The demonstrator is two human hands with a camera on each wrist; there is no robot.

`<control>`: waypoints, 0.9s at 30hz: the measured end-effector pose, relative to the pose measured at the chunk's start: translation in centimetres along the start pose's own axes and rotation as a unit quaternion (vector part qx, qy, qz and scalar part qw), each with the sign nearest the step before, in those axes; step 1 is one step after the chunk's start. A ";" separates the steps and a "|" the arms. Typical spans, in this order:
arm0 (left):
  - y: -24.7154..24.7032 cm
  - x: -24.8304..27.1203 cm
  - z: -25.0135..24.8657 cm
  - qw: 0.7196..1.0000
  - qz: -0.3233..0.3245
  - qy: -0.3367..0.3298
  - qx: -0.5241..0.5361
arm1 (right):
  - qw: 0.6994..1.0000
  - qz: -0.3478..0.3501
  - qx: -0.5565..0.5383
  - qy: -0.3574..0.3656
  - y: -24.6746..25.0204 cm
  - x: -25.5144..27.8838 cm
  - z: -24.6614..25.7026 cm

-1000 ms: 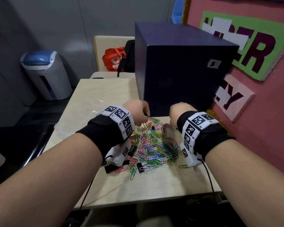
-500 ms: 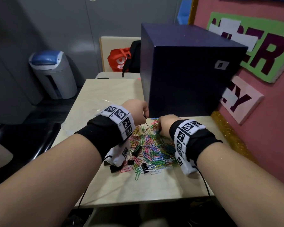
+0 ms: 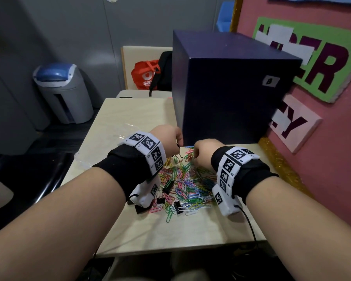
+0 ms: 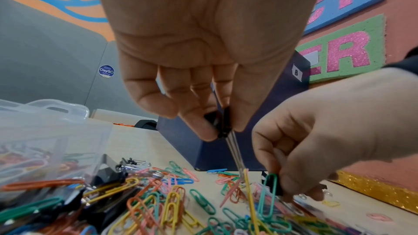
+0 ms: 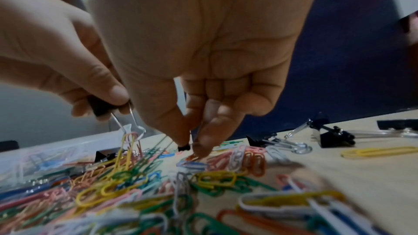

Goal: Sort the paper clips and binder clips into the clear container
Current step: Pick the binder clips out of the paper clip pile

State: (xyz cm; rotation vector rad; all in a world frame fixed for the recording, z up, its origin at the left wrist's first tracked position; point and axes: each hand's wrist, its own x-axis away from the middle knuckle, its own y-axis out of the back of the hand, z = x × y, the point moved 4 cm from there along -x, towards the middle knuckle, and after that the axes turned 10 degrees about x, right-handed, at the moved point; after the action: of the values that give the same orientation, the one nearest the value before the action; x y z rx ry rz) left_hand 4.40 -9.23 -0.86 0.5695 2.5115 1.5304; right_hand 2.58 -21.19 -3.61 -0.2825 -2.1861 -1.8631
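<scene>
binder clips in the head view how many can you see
5: one binder clip in the left hand, four at the paper clip pile's near left; more may be hidden.

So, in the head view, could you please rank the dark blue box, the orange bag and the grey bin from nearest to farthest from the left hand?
1. The dark blue box: right beside the left hand, just to its right.
2. The orange bag: farther back, on the chair behind the table.
3. The grey bin with a blue lid: far left, on the floor.

Paper clips [image 3: 187,187] glossy coloured coating; binder clip [image 4: 220,124] matt black, shiny wire handles; container [image 4: 45,142] clear plastic.
</scene>
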 end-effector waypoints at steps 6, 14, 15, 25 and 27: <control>0.0 0.0 -0.3 1.000 -0.006 -0.005 0.004 | 0.999 0.052 -0.011 -0.005 1.0 0.9 -0.5; 0.0 -0.1 -0.5 1.000 -0.009 -0.013 0.014 | 0.990 0.060 0.027 -0.122 0.9 -0.3 -2.9; 0.1 -0.1 -0.5 1.000 -0.011 -0.015 0.015 | 0.989 0.048 0.019 -0.139 1.0 -0.3 -3.4; 0.7 -0.2 -0.4 0.997 -0.048 -0.041 0.055 | 0.988 -0.039 -0.151 0.018 1.2 1.2 -1.6; 0.7 -0.2 -0.4 0.996 -0.055 -0.045 0.057 | 0.986 -0.038 -0.161 0.038 1.2 1.4 -0.9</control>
State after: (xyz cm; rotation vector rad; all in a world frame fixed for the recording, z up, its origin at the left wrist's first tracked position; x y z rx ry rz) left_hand 4.63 -9.39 -0.05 0.4958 2.5281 1.3006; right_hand 1.69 -21.94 -1.94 -0.1859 -1.8653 -2.2293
